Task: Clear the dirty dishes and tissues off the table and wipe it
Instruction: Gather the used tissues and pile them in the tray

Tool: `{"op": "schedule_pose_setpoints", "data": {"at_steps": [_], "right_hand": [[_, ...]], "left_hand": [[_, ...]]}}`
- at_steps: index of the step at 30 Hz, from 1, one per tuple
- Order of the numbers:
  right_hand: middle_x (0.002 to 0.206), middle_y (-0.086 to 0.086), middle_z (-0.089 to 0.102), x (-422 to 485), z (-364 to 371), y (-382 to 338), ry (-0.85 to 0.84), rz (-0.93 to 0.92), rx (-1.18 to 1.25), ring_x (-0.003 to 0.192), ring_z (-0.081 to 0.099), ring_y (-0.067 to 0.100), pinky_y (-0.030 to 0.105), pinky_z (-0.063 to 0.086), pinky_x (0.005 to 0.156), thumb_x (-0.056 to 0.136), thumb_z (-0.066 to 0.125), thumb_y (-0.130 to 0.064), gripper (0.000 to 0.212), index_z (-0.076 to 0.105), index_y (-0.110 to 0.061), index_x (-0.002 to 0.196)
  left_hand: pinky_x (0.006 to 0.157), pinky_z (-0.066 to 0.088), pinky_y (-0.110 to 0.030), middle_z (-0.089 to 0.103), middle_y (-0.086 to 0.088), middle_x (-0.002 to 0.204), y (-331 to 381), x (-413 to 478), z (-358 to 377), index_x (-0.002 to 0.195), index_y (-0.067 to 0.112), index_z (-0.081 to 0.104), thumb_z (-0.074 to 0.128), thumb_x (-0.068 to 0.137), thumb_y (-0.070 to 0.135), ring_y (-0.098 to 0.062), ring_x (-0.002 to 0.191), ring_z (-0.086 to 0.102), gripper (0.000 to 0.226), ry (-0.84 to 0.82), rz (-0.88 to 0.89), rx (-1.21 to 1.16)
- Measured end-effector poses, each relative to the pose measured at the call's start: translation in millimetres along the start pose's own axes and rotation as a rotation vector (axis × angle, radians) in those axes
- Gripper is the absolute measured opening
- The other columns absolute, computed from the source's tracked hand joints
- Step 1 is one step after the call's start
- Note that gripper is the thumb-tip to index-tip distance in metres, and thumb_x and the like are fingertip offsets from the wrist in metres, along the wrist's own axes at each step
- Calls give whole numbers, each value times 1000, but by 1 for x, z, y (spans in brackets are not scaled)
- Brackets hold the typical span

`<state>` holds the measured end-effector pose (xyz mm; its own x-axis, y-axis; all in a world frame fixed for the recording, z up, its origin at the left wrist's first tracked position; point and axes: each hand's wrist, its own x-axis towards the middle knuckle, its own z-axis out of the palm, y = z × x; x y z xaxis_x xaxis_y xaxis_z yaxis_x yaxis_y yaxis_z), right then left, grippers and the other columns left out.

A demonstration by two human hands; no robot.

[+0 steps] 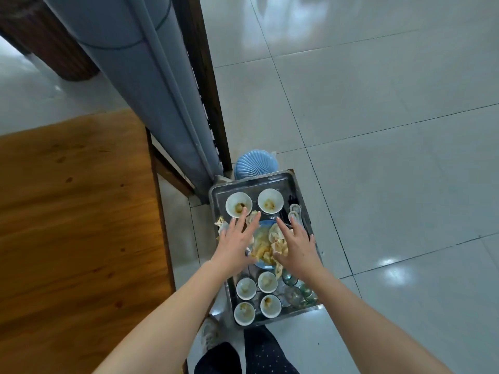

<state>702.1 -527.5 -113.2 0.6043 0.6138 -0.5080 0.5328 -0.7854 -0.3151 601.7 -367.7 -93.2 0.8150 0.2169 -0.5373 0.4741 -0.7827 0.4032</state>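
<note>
Metal tray (pixel 272 182) was seen at lower centre of frame, on the tiled floor (pixel 378 130), just right of the wooden table (pixel 67 225). Blue plate (pixel 263 264) heaped with crumpled tissues (pixel 263 247) was placed mid-tray. Two white bowls (pixel 238 204) were set at the tray's upper end, four smaller bowls (pixel 246 288) at its lower end, green glasses (pixel 297 292) lower right, white spoons (pixel 293 211) at the right edge. Left hand (pixel 235 240) and right hand (pixel 295 245) were both spread, fingers straight, over the tissues; contact could not be told, nothing was gripped. A ribbed blue dish (pixel 255 163) was seen beyond the tray's top edge.
</note>
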Motion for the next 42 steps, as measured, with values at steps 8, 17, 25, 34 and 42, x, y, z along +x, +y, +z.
{"op": "schedule_pose_setpoints", "data": {"at_steps": [8,17,25,34,42], "right_hand": [[159,2,7,2,-6,0,25,-31,-32,145,10,23,51,12,114,90,58,-35,78,7,-34,150],[157,-1,19,0,-30,-41,146,-153,-20,143,17,17,42,13,117,92,52,-20,65,21,-28,149],[155,0,25,-10,-32,-89,184,-270,-33,142,19,19,38,11,116,92,45,-14,60,25,-24,148],[152,1,30,-51,-13,-155,238,-372,-78,141,23,21,42,17,117,91,45,-9,61,28,-24,147],[149,3,36,-111,34,-235,331,-401,-81,138,29,18,37,20,115,89,47,-8,60,32,-20,146]], "left_hand": [[117,11,-53,-11,0,161,-17,-7,-8,150,38,-12,67,86,34,-26,148,0,102,42,-94,-17],[118,12,-50,-4,-3,161,-43,-40,-23,152,32,-7,53,95,20,-27,148,3,84,173,-218,-16],[118,13,-49,4,-2,161,-67,-89,-35,153,29,0,49,96,23,-25,147,7,74,331,-316,-11],[117,13,-47,3,0,161,-111,-166,-34,153,32,2,44,99,29,-24,148,7,68,448,-421,-17],[116,16,-48,5,-2,161,-182,-261,-16,153,32,4,44,100,27,-27,147,9,66,498,-382,-26]]}}
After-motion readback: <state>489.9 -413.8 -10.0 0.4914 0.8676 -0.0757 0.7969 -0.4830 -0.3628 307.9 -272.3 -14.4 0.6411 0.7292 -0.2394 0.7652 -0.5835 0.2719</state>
